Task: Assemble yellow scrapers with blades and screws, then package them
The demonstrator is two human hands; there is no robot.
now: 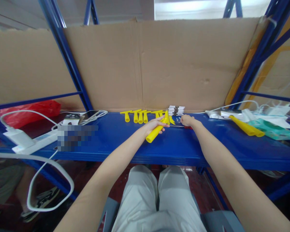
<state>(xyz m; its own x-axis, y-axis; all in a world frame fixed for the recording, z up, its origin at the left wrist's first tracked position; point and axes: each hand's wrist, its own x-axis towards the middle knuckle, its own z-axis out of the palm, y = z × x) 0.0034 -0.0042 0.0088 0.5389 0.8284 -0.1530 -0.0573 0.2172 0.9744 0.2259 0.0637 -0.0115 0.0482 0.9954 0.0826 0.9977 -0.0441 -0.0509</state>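
Observation:
A yellow T-shaped plastic tool with a hollow tubular handle is in my left hand, fingers wrapped around it and its open end tilted down toward me. My right hand is closed just above the table, beside several small shiny pieces. What its fingers hold, if anything, is hidden. Under that hand a red object shows in part, with a thin rod running left from it. Small yellow pieces lie between my hands. Behind them sits a stack of white packets with dark bands.
Several more yellow T-shaped tools line the back of the blue table. At right lie yellow tubes and a green packet. A white power strip and cables occupy the left. Cardboard walls the back; another person's shoe shows lower left.

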